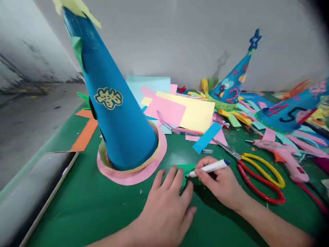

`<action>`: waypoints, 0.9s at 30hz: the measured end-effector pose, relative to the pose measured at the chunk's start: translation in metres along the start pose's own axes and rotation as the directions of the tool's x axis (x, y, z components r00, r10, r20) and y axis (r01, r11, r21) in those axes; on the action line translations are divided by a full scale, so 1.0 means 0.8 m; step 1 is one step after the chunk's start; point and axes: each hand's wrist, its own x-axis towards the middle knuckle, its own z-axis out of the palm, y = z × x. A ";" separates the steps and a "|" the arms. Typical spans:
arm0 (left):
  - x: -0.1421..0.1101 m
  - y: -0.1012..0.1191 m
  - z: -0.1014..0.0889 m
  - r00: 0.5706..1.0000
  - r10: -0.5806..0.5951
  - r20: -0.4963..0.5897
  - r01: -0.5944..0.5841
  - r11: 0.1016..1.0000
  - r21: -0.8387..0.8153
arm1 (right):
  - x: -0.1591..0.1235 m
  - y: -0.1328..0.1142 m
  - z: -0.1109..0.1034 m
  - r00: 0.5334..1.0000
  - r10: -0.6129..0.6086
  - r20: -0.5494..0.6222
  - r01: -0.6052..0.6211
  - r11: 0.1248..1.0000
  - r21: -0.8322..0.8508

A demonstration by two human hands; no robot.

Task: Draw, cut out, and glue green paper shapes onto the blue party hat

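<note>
Left hand is laid out pretty flat, fingers loosely spread, gripping nothing, just sitting on a bit of green paper. Right hand is pinched around a white marker, nib down at that same paper between the two hands. Past the left hand and off to its left, a pink brim rings a tall blue cone, whose foot sits inside it. Scissors lie just right of the right hand.

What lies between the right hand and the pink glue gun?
In the head view, the scissors with red and yellow handles lie between the right hand and the pink glue gun.
</note>
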 end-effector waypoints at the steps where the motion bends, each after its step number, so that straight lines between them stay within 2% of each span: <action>1: 0.001 0.000 -0.001 1.000 -0.001 0.003 0.001 1.000 -0.002 | -0.001 0.000 0.001 1.000 -0.001 -0.003 0.001 1.000 0.000; 27: 0.002 0.000 -0.002 1.000 -0.003 -0.014 0.003 1.000 -0.007 | -0.001 0.003 0.004 0.999 0.034 0.005 -0.035 0.991 0.127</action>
